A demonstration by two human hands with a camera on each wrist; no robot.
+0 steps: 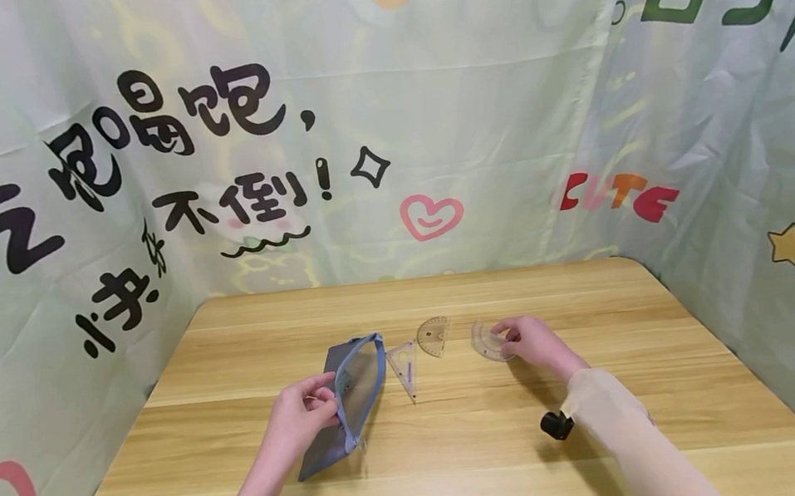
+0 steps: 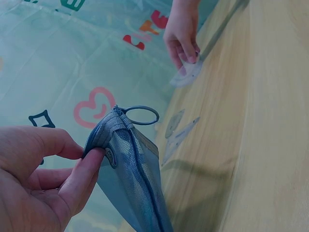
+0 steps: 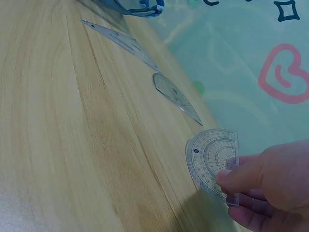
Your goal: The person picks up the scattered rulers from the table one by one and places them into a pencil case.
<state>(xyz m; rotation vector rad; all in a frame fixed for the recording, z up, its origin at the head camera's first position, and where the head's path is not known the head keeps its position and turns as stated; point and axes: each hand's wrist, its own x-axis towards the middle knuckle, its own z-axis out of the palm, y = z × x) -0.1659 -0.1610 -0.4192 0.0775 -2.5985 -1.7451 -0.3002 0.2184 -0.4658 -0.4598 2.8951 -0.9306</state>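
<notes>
My left hand (image 1: 306, 411) pinches the zipped edge of a blue mesh pencil pouch (image 1: 328, 450), whose mouth gapes toward the right. In the left wrist view, thumb and fingers hold the pouch (image 2: 130, 169) near its zipper end, where a ring pull (image 2: 142, 115) sticks out. My right hand (image 1: 534, 341) pinches a clear protractor (image 1: 487, 342) by its straight side, thumb on top in the right wrist view, where the protractor (image 3: 210, 159) shows its scale. Between the hands lie a second protractor (image 1: 433, 336) and a clear set square (image 1: 406, 368), both on the table.
The wooden table (image 1: 472, 473) is enclosed by printed cloth (image 1: 486, 119) at the back and both sides. A small black device (image 1: 557, 426) sits at the right wrist.
</notes>
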